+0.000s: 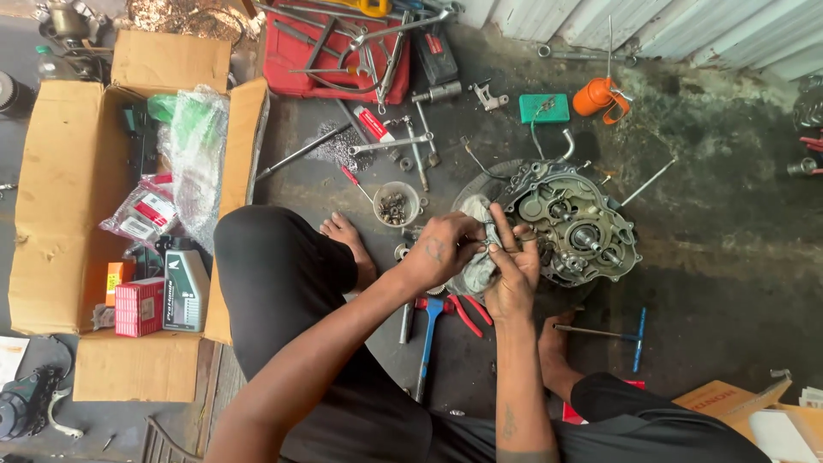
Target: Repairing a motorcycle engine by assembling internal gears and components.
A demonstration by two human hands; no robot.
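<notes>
Cardboard box point(73, 184) lies open on the left, holding plastic bags, a grey oil bottle point(185, 291) and small red cartons. Near the bare foot, a clear cup point(396, 204) holds what look like nuts and bolts. Centre floor, both hands meet at the engine case point(573, 227), lying flat, open face up, long axis running left to right. Left hand point(441, 249) and right hand point(513, 274) have fingers closed on a grey rag point(482, 270) at its left edge.
</notes>
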